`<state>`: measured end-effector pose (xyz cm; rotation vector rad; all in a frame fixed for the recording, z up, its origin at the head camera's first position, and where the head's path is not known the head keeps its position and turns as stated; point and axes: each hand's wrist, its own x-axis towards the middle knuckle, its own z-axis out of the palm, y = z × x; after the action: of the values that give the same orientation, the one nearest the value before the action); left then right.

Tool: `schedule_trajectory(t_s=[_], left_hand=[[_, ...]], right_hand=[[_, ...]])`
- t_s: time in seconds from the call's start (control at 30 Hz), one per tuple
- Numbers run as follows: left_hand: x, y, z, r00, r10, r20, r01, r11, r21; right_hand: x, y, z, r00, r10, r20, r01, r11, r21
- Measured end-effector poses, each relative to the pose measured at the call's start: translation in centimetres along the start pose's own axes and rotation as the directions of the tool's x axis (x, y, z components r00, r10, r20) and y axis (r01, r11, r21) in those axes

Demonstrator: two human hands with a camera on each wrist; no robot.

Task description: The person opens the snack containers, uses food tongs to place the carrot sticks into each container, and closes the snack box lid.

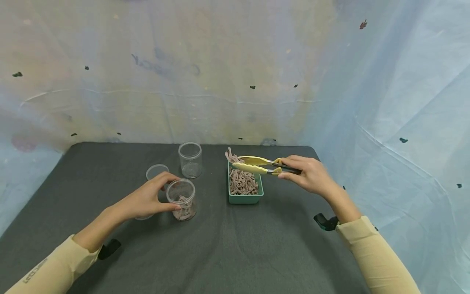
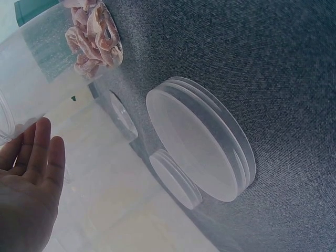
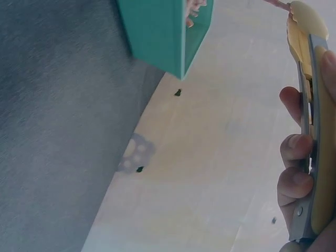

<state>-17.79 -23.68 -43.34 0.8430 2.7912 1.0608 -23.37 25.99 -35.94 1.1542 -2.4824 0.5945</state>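
My left hand (image 1: pixel 148 199) grips a clear round jar (image 1: pixel 180 188) near its rim, thumb in front and fingers behind. Pinkish-brown soft strips (image 2: pixel 94 42) lie at the bottom of that jar. With my right hand (image 1: pixel 307 173) I hold tongs (image 1: pixel 253 168) that have yellow scalloped tips and metal arms. A small bunch of strips (image 1: pixel 233 157) is pinched between the tips, over the far left edge of a green rectangular container (image 1: pixel 245 199). Many more strips (image 1: pixel 243 182) fill the container. In the right wrist view, fingers wrap around the tong handles (image 3: pixel 317 152).
A second clear jar (image 1: pixel 190 159) stands upright behind the first, toward the table's back edge. Two clear round lids lie left of the jars, a nearer one (image 2: pixel 202 142) and a farther one (image 2: pixel 176 178). Plastic sheeting (image 1: pixel 220 73) hangs behind the dark cloth-covered table (image 1: pixel 227 253).
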Motion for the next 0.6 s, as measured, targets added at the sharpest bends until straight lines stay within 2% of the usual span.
schedule_trajectory(t_s=[0.27,0.6], left_hand=[[0.1,0.0,0.1,1.000,-0.005,0.002,0.005,1.000,-0.010],[0.2,0.2,0.2,1.000,-0.016,-0.001,0.016,1.000,-0.010]], right_hand=[[1.9,-1.5,0.7,0.994,-0.101,-0.033,0.103,0.994,0.047],[4.2,-3.7,1.7,0.985,-0.172,-0.006,0.172,0.982,0.072]])
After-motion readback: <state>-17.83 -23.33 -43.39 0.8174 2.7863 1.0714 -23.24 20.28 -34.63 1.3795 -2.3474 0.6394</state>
